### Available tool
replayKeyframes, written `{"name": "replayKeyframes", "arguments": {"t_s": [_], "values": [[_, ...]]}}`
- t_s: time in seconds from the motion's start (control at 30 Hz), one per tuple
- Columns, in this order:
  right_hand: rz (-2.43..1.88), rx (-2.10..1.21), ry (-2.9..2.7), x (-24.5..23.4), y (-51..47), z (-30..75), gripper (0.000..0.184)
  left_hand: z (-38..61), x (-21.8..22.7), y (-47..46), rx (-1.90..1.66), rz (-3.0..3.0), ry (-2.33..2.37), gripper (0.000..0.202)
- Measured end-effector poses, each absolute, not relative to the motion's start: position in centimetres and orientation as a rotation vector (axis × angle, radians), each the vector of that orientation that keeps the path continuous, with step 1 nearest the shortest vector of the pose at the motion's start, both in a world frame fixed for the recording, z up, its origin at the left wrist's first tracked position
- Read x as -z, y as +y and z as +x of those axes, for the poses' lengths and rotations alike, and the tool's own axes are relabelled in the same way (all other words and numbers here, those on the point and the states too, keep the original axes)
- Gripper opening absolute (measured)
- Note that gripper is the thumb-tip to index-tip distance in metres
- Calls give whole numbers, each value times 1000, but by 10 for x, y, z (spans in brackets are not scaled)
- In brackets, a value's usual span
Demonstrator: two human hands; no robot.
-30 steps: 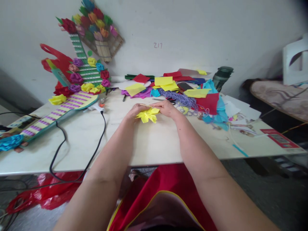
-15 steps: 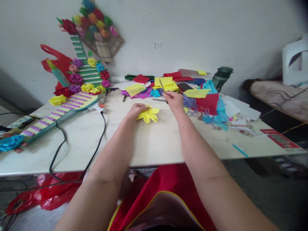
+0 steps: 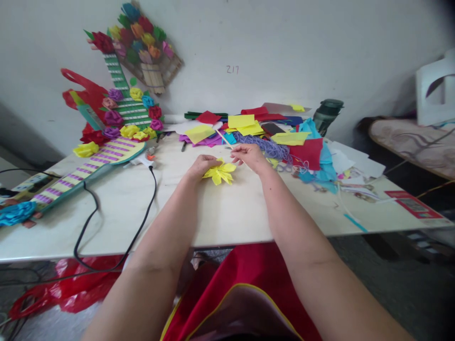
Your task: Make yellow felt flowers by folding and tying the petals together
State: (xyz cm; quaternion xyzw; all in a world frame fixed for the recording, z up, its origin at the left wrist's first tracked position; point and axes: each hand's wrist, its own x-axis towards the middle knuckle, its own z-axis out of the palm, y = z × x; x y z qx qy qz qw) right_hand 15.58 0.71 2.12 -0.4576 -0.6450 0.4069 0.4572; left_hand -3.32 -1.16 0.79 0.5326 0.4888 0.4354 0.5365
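A yellow paper flower [image 3: 221, 173] lies on the pale table [image 3: 227, 208] a little beyond its middle. My left hand [image 3: 201, 166] rests on the flower's left side, fingers curled onto it. Just right of the flower, my right hand [image 3: 250, 156] pinches a thin wooden stick [image 3: 223, 138] that slants up and to the left over the flower.
A heap of coloured paper sheets [image 3: 249, 125] and purple cord [image 3: 265, 146] fills the far side. A striped decoration with paper roses [image 3: 117, 123] stands at the left. A black cable [image 3: 103, 227] loops across the left half. A dark green bottle [image 3: 327, 113] stands far right.
My right hand lifted off the flower, reached to the paper heap, and came back beside the flower holding the thin stick. My left hand stayed on the flower.
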Motion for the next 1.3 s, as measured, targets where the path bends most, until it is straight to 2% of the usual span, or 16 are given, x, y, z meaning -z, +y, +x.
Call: {"name": "replayKeyframes", "arguments": {"t_s": [0.13, 0.27, 0.37, 0.6, 0.77, 0.9, 1.07, 1.2, 1.3], "values": [[-1118, -987, -1666, -17, 13, 157, 43, -35, -5, -9, -1036, 1279, 1164, 20], [-1099, -813, -1803, -19, 14, 160, 31, -36, -2, -6, -1032, 1298, 1162, 22], [-1109, -727, -1889, -21, 13, 160, 31, -35, -3, -7, -1038, 1290, 1163, 23], [-1145, -731, -1981, -19, 12, 158, 39, -34, -6, -11, -1035, 1317, 1141, 23], [-1160, -732, -2003, -18, 13, 157, 30, -35, -4, -9, -1030, 1312, 1122, 24], [-1105, -736, -1996, -19, 12, 158, 34, -35, -2, -8, -1039, 1300, 1117, 24], [-1205, -723, -2013, -19, 12, 158, 29, -35, -2, -8, -1042, 1292, 1109, 24], [-1185, -701, -2014, -19, 11, 158, 35, -35, -2, -9, -1031, 1291, 1093, 24], [-1152, -683, -2021, -19, 11, 159, 30, -34, -3, -10, -1028, 1292, 1092, 23]]}}
